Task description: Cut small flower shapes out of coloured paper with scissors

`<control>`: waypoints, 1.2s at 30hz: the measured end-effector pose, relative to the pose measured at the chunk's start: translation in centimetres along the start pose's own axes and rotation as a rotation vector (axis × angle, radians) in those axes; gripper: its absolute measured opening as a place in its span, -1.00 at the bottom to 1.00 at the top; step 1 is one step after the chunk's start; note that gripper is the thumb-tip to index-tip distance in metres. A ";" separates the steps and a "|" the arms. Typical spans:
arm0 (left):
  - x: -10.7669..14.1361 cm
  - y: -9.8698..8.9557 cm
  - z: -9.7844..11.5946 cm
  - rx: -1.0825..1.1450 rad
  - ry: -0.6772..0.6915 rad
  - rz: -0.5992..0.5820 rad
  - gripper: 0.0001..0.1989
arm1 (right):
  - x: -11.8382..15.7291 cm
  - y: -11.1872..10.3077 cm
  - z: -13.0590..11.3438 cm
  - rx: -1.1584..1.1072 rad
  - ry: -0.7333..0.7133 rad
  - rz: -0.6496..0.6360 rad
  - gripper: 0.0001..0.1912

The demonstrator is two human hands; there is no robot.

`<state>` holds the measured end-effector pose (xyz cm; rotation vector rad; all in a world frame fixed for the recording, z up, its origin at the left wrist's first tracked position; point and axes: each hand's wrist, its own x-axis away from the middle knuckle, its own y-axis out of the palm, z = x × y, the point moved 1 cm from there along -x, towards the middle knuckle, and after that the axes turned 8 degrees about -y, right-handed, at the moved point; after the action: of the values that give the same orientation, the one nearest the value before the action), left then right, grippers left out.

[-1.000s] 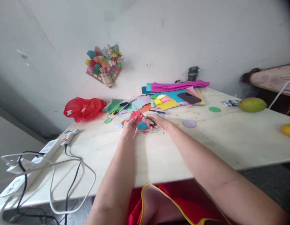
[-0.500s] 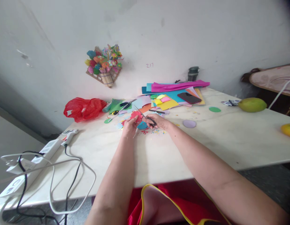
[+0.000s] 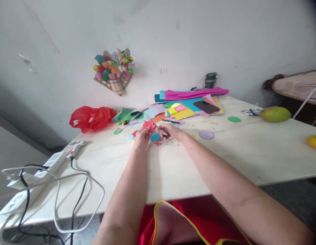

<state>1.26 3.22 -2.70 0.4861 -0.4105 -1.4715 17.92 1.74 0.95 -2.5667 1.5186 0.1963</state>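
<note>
On my feed: paper cutout [image 3: 148, 126] over mid worktop [image 3: 173, 173], scissors [image 3: 165, 130] just right of it; behind, paper stack [image 3: 196, 94] with phone [image 3: 206, 106] on it; plastic bag [image 3: 93, 119] left, power strip [image 3: 52, 166] front-left; two fruits [image 3: 275, 114] far right.

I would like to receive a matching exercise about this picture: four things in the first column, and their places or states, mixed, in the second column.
Column one:
1. Red scalloped piece
2. Phone
3. Plastic bag
4. Bunch of colourful flowers

Column two:
A. Lying on the coloured sheets
B. Hanging on the wall
C. Held in the left hand
D. Crumpled on the table

Right pairs: 1-C, 2-A, 3-D, 4-B
</note>
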 end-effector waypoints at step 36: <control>0.5 0.9 0.2 0.038 -0.011 0.036 -0.70 | -0.6 -0.4 1.1 0.016 -0.019 -0.010 -0.65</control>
<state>1.92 2.74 -2.03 0.4987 -0.4549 -1.4344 17.97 2.66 0.04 -2.5525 1.4943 0.2060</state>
